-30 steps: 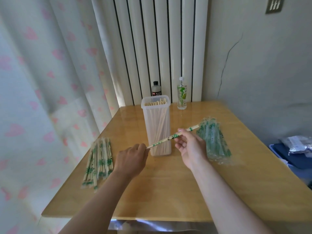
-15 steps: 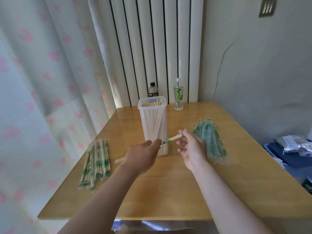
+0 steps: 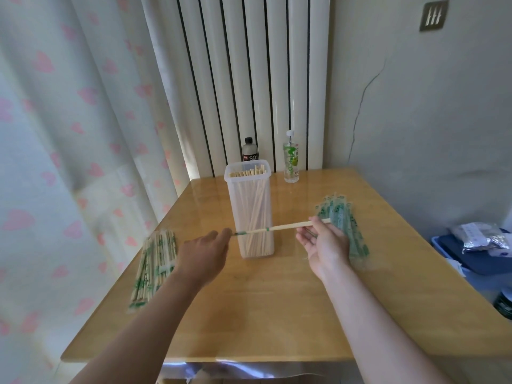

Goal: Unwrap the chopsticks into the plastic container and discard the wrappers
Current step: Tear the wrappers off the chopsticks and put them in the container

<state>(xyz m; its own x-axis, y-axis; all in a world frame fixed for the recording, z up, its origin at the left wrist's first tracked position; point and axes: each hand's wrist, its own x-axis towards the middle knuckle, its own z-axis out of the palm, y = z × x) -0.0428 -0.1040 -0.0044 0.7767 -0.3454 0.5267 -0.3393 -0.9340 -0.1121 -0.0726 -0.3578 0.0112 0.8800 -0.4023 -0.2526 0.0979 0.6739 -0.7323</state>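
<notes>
Counter [image 3: 277,314]: honey-yellow wood grain noted. Plastic container [image 3: 227,187]: translucent white, with pale tan chopsticks [image 3: 249,173] seen inside. Wrapped chopsticks [image 3: 153,261]: tan under clear film, printed green. Wrappers [image 3: 343,223]: clear, green-printed. Curtain [image 3: 55,134]: white, scattered with pink hearts. Radiator [image 3: 249,65]: cream, striped by dark gaps.

A home: heart-print curtain [image 3: 55,134], radiator [image 3: 249,79], wooden table [image 3: 277,300].

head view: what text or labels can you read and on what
"SO" on the dark bottle behind the plastic container.
Green print on the clear bottle: too blurred to read.
Green print on the wrapped chopsticks and the empty wrappers: too small to read.
</notes>
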